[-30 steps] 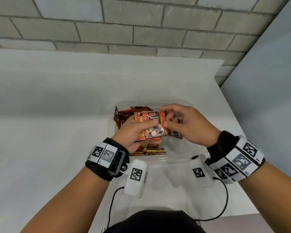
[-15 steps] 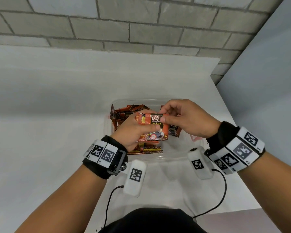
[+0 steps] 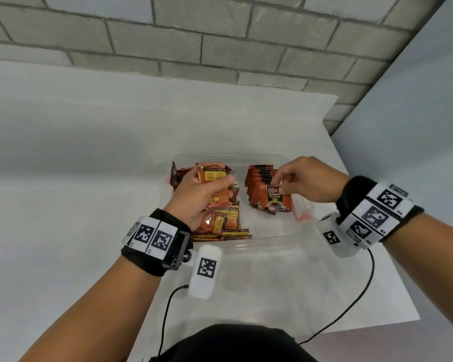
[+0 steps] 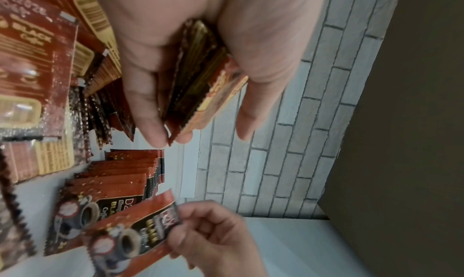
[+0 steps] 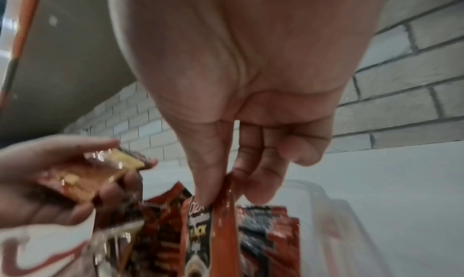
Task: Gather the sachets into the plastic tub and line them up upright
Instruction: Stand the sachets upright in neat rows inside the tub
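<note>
Roughly midway: right hand (image 3: pixel 302 180) pinches one sachet (image 3: pixel 275 202) at the upright row (image 3: pixel 259 178) just beyond it, left hand (image 3: pixel 202 198) grips a small stack (image 3: pixel 212 176) over loose ones (flat, unsorted) in the tub (image 3: pixel 259 244).

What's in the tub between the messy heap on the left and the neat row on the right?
Nothing: a bare strip of tub floor separates the loose heap from the standing row, clearest in the head view.
</note>
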Tool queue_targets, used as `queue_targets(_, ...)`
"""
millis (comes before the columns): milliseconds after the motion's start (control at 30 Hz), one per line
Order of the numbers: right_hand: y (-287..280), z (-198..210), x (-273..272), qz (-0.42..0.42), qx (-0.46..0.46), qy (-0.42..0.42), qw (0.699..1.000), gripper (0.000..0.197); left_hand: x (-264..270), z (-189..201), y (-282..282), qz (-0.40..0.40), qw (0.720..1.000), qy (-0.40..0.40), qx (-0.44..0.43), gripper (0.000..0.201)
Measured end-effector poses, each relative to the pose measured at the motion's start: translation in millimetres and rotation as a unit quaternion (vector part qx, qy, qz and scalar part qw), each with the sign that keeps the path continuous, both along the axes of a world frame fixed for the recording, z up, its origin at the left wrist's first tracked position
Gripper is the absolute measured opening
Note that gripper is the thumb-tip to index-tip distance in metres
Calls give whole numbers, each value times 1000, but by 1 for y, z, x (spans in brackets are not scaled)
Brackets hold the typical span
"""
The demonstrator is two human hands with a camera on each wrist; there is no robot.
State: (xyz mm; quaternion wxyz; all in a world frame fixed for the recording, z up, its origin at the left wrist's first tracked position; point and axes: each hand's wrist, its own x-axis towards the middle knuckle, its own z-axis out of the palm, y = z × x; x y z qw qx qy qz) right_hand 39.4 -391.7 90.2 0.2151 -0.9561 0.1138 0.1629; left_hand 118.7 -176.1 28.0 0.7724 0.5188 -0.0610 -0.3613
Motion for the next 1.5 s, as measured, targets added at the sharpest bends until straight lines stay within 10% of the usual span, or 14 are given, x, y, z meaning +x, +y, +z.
queue_targets(700,17,-37,30,152,-306,147,928,3,2,0,8,-7,1000,-3,2,28)
queue_targets(1267,16,-36,25,151,-302,87,937,19,0,3,7,-12,1000,7,2,44)
queue_targets(1500,10,-29,25,107,-264,62,957,30,0,4,6,-7,997,77,-27,15)
